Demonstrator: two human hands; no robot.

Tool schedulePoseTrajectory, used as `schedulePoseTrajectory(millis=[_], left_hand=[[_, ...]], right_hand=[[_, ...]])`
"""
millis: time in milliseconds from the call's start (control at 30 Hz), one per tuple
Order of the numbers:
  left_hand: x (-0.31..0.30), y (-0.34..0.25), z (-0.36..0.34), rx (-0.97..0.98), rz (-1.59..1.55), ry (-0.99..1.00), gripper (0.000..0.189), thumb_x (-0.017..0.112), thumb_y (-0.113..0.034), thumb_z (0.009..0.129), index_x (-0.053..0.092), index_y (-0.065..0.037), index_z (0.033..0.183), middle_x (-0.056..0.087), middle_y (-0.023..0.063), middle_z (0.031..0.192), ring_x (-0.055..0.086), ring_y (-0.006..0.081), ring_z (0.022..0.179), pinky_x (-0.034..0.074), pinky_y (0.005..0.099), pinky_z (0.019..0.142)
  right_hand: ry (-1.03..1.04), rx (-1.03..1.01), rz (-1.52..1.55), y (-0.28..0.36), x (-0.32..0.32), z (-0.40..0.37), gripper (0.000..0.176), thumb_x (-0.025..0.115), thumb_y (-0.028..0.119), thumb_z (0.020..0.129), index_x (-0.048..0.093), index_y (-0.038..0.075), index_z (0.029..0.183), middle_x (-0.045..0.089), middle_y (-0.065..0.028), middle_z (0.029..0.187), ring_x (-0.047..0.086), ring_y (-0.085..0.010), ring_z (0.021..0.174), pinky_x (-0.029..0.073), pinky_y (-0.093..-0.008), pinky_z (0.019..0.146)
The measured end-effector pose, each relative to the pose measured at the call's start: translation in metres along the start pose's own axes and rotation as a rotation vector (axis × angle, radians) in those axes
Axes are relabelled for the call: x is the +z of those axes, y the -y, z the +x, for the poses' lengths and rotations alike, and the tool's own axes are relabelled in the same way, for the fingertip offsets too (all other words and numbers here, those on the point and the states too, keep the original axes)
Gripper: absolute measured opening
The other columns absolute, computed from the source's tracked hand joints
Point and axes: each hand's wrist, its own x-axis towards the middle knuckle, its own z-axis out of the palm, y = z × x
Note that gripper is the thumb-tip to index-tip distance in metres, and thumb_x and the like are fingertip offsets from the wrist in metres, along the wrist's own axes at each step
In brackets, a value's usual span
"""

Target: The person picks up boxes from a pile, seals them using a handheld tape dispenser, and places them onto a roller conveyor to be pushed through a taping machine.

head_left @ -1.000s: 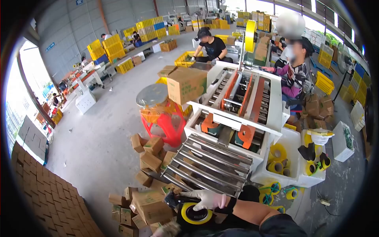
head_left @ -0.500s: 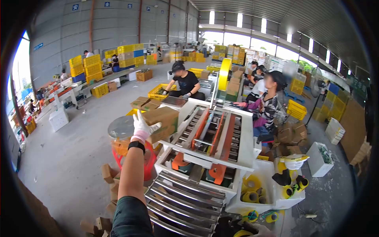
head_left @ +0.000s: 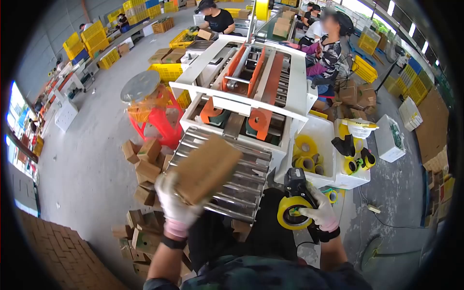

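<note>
Head view, clock read with twelve at top. Carton point(head_left: 207, 169): just off centre toward seven o'clock, tilted over the roller rack point(head_left: 239, 191); contact with the rollers cannot be told. Left hand point(head_left: 180, 205) grips its near left end; carton and hand motion-blurred, some fingers hidden, so exact finger placement unclear. Right hand point(head_left: 317, 210), between four and five o'clock, is closed around the black tape dispenser point(head_left: 296, 181), thumb toward the core of its yellow tape roll point(head_left: 294, 212); other fingers largely concealed. Both hands gloved. Machine point(head_left: 278, 110) at twelve, adjoining the rack. Red stool point(head_left: 162, 126) at ten, its seat under a grey round lid point(head_left: 140, 87). Loose cartons point(head_left: 148, 170) from seven to nine, partly overlapped by one another. White foam bin point(head_left: 326, 135) at three, holding yellow rolls point(head_left: 305, 163). Dark-shirted person point(head_left: 220, 21) near twelve, cap clipped by the top edge; legs hidden behind equipment.
</note>
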Motion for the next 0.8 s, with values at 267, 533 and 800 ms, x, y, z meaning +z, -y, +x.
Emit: schedulePoseTrajectory(millis=[267, 533, 800], left_hand=[[0.012, -0.073, -0.109, -0.269, -0.03, 0.388, 0.079, 0.086, -0.039, 0.066, 0.048, -0.004, 0.126, 0.044, 0.0265, 0.129, 0.05, 0.0444, 0.117, 0.047, 0.0469, 0.096], [0.018, -0.054, -0.041, -0.762, -1.087, 0.703, 0.044, 0.048, -0.042, 0.102, 0.063, -0.001, 0.096, 0.062, 0.0021, 0.083, 0.057, 0.0107, 0.074, 0.046, 0.0257, 0.069], [0.01, -0.026, 0.001, -0.548, -0.718, 0.291, 0.02, 0.054, -0.01, 0.095, 0.057, -0.001, 0.077, 0.054, 0.0014, 0.064, 0.053, 0.0072, 0.063, 0.044, 0.0262, 0.056]], right_hand=[[0.181, -0.32, -0.44, 0.038, 0.039, -0.007, 0.066, 0.073, 0.002, 0.068, 0.059, 0.005, 0.132, 0.06, -0.0152, 0.115, 0.061, -0.0279, 0.106, 0.046, -0.0325, 0.095], [0.307, -0.598, -0.554, 0.066, 0.073, 0.009, 0.067, 0.073, -0.001, 0.062, 0.066, 0.021, 0.126, 0.061, -0.0139, 0.115, 0.061, -0.0339, 0.102, 0.05, -0.0366, 0.087], [0.383, -0.659, -0.624, 0.077, 0.044, 0.032, 0.065, 0.068, -0.005, 0.057, 0.066, 0.013, 0.12, 0.06, -0.0158, 0.114, 0.06, -0.0377, 0.1, 0.05, -0.0422, 0.086]])
